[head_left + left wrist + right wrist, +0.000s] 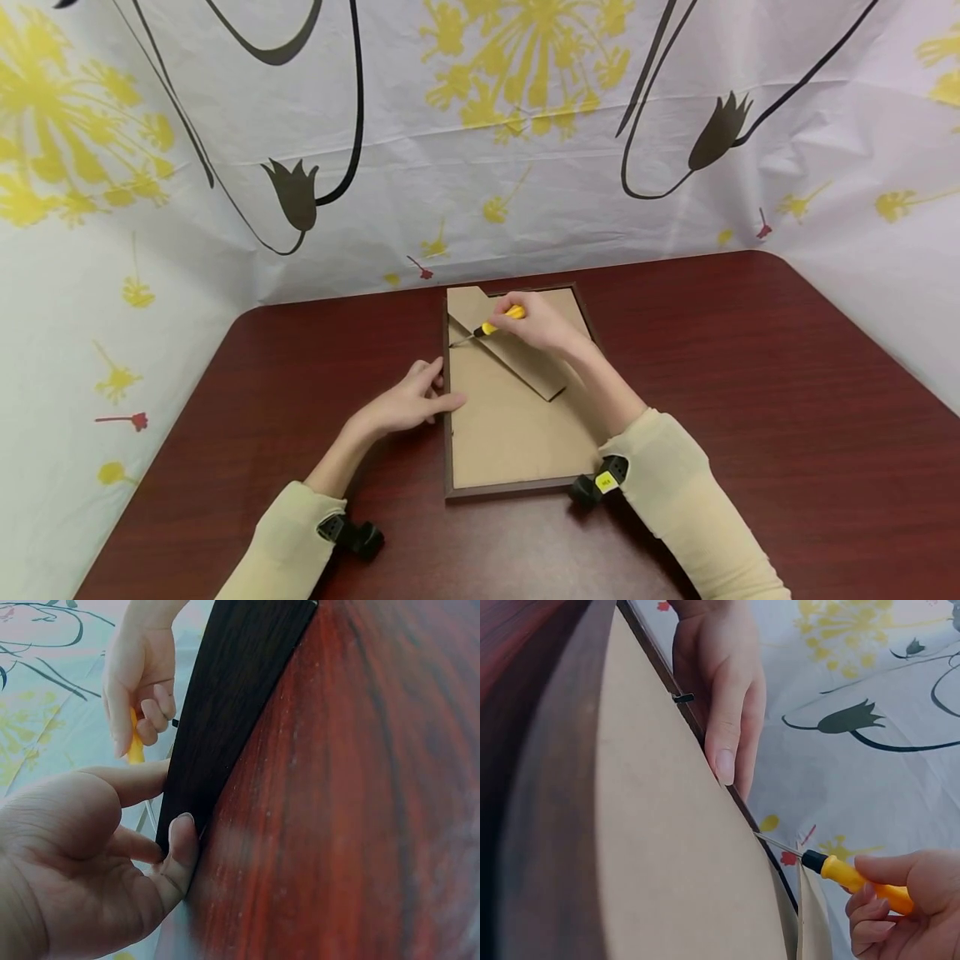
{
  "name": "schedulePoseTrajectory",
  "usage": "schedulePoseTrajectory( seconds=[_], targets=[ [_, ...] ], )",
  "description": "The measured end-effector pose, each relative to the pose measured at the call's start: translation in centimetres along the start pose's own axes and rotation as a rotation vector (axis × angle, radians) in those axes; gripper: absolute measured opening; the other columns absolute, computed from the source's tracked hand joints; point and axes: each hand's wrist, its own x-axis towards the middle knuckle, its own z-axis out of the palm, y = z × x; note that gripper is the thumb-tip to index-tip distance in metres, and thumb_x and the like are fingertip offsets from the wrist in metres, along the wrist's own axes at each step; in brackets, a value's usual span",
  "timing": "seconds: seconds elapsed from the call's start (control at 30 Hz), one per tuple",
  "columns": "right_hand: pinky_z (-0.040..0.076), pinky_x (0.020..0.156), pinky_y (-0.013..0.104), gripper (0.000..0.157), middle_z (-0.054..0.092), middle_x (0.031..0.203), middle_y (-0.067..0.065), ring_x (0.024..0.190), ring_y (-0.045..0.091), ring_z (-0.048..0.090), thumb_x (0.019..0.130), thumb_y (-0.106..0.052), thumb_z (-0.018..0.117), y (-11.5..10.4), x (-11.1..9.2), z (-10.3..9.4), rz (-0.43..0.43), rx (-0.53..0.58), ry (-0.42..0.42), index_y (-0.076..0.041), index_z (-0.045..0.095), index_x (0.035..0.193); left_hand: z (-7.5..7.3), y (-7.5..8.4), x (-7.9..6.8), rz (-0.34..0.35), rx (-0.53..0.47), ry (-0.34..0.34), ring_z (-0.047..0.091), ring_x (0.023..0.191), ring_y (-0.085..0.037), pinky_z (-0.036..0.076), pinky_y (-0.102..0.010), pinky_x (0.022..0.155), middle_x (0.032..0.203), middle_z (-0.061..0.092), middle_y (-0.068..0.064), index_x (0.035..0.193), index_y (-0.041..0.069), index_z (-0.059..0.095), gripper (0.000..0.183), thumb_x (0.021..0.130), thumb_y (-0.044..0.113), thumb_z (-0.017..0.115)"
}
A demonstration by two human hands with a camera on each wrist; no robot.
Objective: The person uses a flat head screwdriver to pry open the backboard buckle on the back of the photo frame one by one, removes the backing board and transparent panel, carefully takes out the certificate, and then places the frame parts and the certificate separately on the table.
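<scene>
Nearest, the frame [510,490] lies back side up on the table [337,350], its lower rail toward the person. The board [510,433] sits inside it, so the back is not yet off. The left hand [405,404] holds the frame's left rail, thumb over the top and fingers against the outer side. Along that rail a dark tab [682,697] juts out at the edge; it looks raised, which would make that spot done, though its exact bend is hard to tell. Farther up, the right hand [536,321] grips the yellow handle of the driver [841,873], whose tip meets the same edge beyond the left hand, so this spot seems to be the one in hand. The stand [534,367] slants across the board's far half, with the driver passing over it. The right rail is partly covered by the arm and its fastenings are too small to judge, so how many spots are left cannot be told.
</scene>
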Motion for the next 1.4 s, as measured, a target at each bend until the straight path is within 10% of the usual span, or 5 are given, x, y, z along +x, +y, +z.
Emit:
schedulePoseTrajectory(
  seconds=[0.6, 1.13, 1.4],
  targets=[
    [0.04, 0.051, 0.02, 0.021, 0.063, 0.075, 0.014, 0.054, 0.01, 0.046, 0.104, -0.011, 0.054, -0.5, 0.4, 0.6, 0.105, 0.153, 0.041, 0.007, 0.05, 0.114, -0.1, 0.0, -0.1, -0.017, -0.034, -0.008, 0.056, 0.075, -0.02, 0.049, -0.032, 0.075, 0.121, 0.032, -0.015, 0.159, -0.004, 0.007, 0.087, 0.102, 0.032, 0.062],
    [0.039, 0.054, 0.027, 0.014, 0.062, 0.083, 0.012, 0.059, 0.015, 0.048, 0.108, -0.013, 0.045, -5.5, 0.3, 2.5, -0.066, -0.246, 0.045, 0.0, 0.049, 0.108, -0.2, 0.3, 0.1, -0.021, -0.025, -0.014, 0.058, 0.077, -0.02, 0.05, -0.032, 0.075, 0.126, 0.031, -0.016, 0.159, -0.003, 0.008, 0.086, 0.102, 0.031, 0.063],
    [0.046, 0.059, 0.027, 0.019, 0.067, 0.088, 0.022, 0.073, 0.027, 0.062, 0.109, -0.015, 0.045, -3.6, 0.7, 1.7, 0.073, -0.016, 0.049, 0.003, 0.045, 0.114, -0.2, 0.3, 0.0, -0.033, -0.028, -0.016, 0.057, 0.075, -0.019, 0.049, -0.031, 0.074, 0.125, 0.031, -0.016, 0.158, -0.004, 0.007, 0.086, 0.102, 0.03, 0.062]
  ],
)
